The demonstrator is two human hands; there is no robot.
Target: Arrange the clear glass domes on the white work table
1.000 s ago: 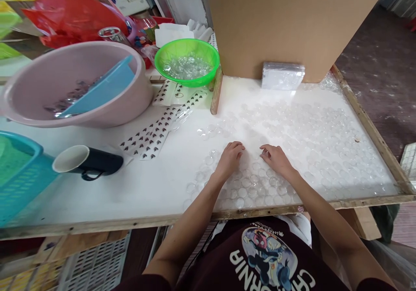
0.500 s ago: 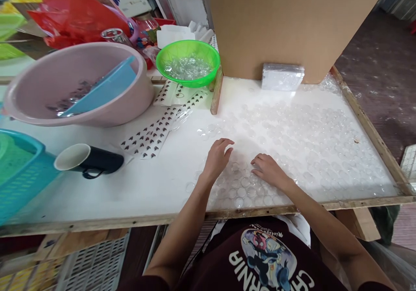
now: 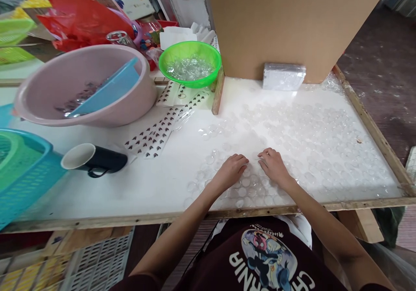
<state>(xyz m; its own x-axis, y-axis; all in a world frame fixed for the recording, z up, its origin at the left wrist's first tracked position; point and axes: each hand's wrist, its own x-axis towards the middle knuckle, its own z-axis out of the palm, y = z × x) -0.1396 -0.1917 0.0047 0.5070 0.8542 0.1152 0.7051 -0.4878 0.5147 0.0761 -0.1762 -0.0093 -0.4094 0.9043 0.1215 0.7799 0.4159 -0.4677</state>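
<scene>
Many clear round glass cabochons lie spread over the white board, packed in rows near its front edge. My left hand rests palm down on them, fingers curled and pointing right. My right hand lies close beside it, fingers bent down onto the cabochons. The fingertips of the two hands nearly meet. I cannot make out anything gripped in either hand.
A green bowl of cabochons stands at the back, a pink basin with a blue scoop to its left. A black mug lies on its side. Printed sticker sheets, a teal basket, a cardboard box and a wrapped packet stand around.
My left hand went out to the left half a second ago and has come back in beside the right hand. The right hand shifted slightly.
</scene>
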